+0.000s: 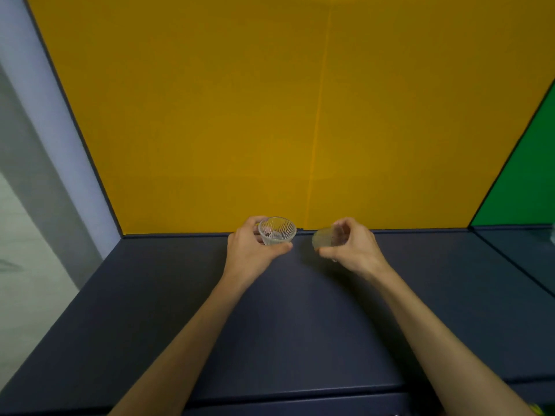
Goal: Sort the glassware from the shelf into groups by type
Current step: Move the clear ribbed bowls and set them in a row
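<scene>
The ribbed glass cup (277,231) at the centre of the frame is clear glass, glossy, with fine cut lines running from its bottom to the rim. The second glass (322,241), right of centre, looks clear too, but it is blurred. The dark blue surface (156,319) looks matt and smooth. The yellow back panel (210,115) is smooth, with a faint sheen.
</scene>
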Available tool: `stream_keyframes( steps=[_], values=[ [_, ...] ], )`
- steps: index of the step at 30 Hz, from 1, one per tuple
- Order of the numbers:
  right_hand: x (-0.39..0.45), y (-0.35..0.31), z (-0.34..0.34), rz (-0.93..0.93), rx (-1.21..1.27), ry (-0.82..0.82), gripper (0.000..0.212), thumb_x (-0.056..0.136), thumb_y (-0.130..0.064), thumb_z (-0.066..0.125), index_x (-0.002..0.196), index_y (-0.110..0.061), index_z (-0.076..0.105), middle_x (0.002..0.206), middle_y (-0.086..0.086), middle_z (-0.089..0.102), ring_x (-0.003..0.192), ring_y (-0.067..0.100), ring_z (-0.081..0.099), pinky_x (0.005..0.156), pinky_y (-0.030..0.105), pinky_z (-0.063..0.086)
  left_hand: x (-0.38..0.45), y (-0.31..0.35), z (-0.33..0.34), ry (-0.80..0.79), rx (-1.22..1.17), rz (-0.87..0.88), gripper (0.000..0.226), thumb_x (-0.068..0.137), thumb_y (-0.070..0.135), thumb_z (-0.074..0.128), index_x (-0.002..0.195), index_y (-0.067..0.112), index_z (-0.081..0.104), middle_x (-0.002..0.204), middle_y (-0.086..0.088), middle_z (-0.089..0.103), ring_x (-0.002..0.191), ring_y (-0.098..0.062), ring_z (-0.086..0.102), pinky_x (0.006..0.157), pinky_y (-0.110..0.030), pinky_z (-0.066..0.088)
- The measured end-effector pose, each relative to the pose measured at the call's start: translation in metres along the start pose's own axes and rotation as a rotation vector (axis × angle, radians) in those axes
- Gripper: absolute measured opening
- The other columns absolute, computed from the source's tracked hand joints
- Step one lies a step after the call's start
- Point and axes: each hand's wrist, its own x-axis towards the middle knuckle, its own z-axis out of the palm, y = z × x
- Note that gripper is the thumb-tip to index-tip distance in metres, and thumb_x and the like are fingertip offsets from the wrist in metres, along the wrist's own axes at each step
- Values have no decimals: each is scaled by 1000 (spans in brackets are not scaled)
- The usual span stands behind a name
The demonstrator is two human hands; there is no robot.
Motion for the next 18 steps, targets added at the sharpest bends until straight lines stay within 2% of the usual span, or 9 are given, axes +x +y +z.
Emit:
stream_keyframes(
  steps=[2, 4, 7, 9, 13, 18],
  values=[
    [-4, -2, -1, -28, -19, -14, 54, 61, -23, 90, 107, -21, 63, 101, -6, 65, 90, 11, 63, 69, 23, 52, 0, -1, 2, -13, -14, 3, 80, 57, 37, 95, 128, 22, 61, 110, 6, 73, 92, -5, 71, 87, -35, 59],
    [-9, -2, -1, -31, -43, -20, 61, 60, -25, 90, 114, -21, 64, 108, -4, 66, 95, 13, 63, 74, 24, 52, 0, 0, 5, -14, -39, 6, 79, 56, 37, 95, 126, 23, 61, 108, 5, 74, 90, -4, 71, 85, -33, 60],
    [-18, 0, -5, 13, -67, 4, 67, 59, -25, 90, 118, -19, 58, 108, -6, 62, 98, 13, 60, 68, 18, 44, -2, 3, 12, -42, -60, 17, 77, 56, 35, 95, 125, 23, 62, 106, 6, 74, 88, -3, 71, 81, -28, 59],
    [-26, 3, -12, 37, -86, 34, 65, 60, -26, 90, 116, -18, 57, 109, -7, 62, 99, 13, 59, 69, 19, 42, -5, 3, 19, -72, -80, 19, 77, 55, 37, 95, 124, 23, 63, 105, 8, 75, 88, -2, 72, 82, -29, 59],
    [-44, 10, -39, 42, -146, 94, 74, 62, -34, 90, 129, -22, 61, 129, -2, 60, 120, 15, 54, 89, 23, 39, -10, 10, 37, -140, -97, 43, 77, 54, 36, 95, 123, 24, 63, 105, 8, 74, 89, -4, 72, 85, -34, 60],
    [-70, 27, -88, 65, -158, 211, 79, 63, -37, 90, 134, -21, 59, 135, -1, 59, 125, 15, 52, 96, 23, 39, -23, 43, 75, -225, -149, 102, 83, 45, 48, 91, 121, 27, 63, 103, 9, 74, 88, -4, 72, 85, -37, 60]
  ],
)
